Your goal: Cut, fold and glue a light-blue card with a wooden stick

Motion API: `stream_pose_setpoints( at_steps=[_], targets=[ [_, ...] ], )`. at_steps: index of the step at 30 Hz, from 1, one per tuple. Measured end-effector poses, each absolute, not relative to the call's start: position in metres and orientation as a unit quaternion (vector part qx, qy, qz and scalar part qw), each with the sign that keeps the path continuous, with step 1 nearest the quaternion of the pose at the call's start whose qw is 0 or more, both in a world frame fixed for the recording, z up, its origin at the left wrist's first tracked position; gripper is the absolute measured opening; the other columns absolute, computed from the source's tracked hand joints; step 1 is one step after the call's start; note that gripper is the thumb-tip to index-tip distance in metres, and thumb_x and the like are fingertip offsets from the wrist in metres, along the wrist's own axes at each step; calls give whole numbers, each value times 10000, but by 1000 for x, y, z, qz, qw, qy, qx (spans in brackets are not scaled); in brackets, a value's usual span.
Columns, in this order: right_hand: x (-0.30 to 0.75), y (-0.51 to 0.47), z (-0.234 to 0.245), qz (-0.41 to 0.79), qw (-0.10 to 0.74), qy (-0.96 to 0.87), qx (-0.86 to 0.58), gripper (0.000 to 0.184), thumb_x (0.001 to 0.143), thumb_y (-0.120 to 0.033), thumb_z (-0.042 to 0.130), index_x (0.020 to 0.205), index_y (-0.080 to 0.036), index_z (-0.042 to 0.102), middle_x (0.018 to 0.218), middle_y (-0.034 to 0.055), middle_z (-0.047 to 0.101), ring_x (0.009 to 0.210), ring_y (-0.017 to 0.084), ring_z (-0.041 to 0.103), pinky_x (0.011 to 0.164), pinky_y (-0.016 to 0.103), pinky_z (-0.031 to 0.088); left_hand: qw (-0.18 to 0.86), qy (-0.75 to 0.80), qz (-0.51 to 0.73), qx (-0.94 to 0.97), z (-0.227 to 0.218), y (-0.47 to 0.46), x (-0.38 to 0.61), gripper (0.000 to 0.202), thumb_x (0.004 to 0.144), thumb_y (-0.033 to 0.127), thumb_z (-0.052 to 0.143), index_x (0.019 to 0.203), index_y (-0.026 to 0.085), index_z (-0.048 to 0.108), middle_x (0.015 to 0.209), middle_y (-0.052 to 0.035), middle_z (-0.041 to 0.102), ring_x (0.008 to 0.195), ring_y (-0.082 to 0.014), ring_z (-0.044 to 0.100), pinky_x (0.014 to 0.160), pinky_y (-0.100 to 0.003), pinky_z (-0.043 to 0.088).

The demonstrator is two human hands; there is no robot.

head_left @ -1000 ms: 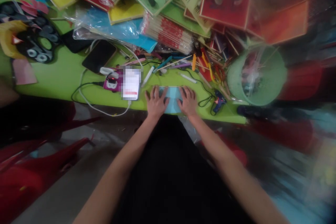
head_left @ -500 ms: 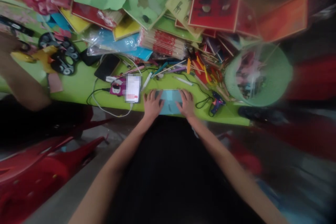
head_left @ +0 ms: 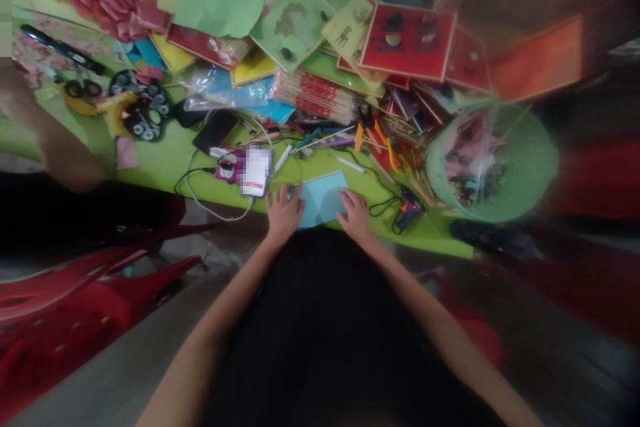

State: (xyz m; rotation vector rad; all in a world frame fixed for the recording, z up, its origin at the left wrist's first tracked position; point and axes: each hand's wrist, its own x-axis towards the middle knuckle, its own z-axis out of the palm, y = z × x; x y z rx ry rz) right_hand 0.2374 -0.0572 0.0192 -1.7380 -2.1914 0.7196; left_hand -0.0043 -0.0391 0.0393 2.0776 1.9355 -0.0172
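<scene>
A light-blue square card or sheet (head_left: 321,197) lies slightly turned at the table's front edge, close to my body. At its left side rests my left hand (head_left: 284,215), fingers spread and thumb along the card's edge. My right hand (head_left: 356,215) touches the card's right side with bent fingers apart. Neither hand is wrapped round anything. Left of my left hand is a lit phone (head_left: 256,172) with a white cable. A glue gun (head_left: 410,209) lies to the right of my right hand.
Behind are sticks, pens and scissors (head_left: 395,153), a stick bundle (head_left: 315,95), and stacked coloured panels (head_left: 407,40). A green basket (head_left: 537,160) stands right. Another person's arm (head_left: 65,147) reaches in at left, near black-and-yellow wheeled pieces (head_left: 145,113). Red chairs (head_left: 100,287) flank the table.
The blue card has turned, its right side going away from me and its left side nearer. Both hands have shifted slightly along its edges. The camera view has tilted a little.
</scene>
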Motion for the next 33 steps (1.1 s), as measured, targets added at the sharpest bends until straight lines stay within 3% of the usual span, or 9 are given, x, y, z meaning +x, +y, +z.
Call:
stream_pose_setpoints(
  at_steps=[9, 17, 20, 25, 33],
  targets=[
    [223, -28, 22, 232, 84, -769, -590, 618, 971, -334, 564, 1551, -139, 482, 1633, 151, 450, 1527, 337, 340, 1274, 580, 220, 196, 678, -33, 708, 37, -71, -1, 607, 1023, 481, 410, 1545, 189, 516, 1375, -205, 624, 1189, -379, 588, 1028, -532, 415],
    [220, -6, 14, 228, 60, -791, -564, 644, 955, -306, 553, 1569, -136, 456, 1686, 122, 378, 1568, 315, 297, 1291, 572, 177, 241, 641, -12, 728, 41, -66, 9, 523, 1043, 461, 403, 1444, 191, 603, 1330, -173, 664, 1203, -337, 603, 1025, -472, 441],
    [220, -5, 13, 232, 53, -798, -554, 640, 959, -297, 541, 1575, -146, 448, 1693, 124, 364, 1578, 307, 287, 1285, 580, 185, 223, 623, 32, 750, 41, -42, 12, 544, 1056, 435, 384, 1522, 194, 526, 1485, -160, 594, 1356, -331, 530, 1138, -493, 387],
    [220, -3, 15, 233, 43, -797, -556, 662, 934, -248, 549, 1579, -152, 440, 1688, 139, 368, 1582, 305, 285, 1277, 593, 194, 229, 552, 55, 800, 28, -6, 19, 600, 1056, 400, 392, 1618, 192, 379, 1686, -114, 374, 1581, -291, 293, 1289, -567, 183],
    [220, 0, 14, 227, 32, -801, -553, 656, 950, -267, 536, 1590, -171, 430, 1698, 94, 358, 1579, 292, 292, 1285, 571, 190, 236, 547, 52, 801, 21, 6, 20, 632, 1052, 408, 375, 1636, 168, 344, 1701, -92, 328, 1592, -291, 283, 1309, -587, 158]
  ],
)
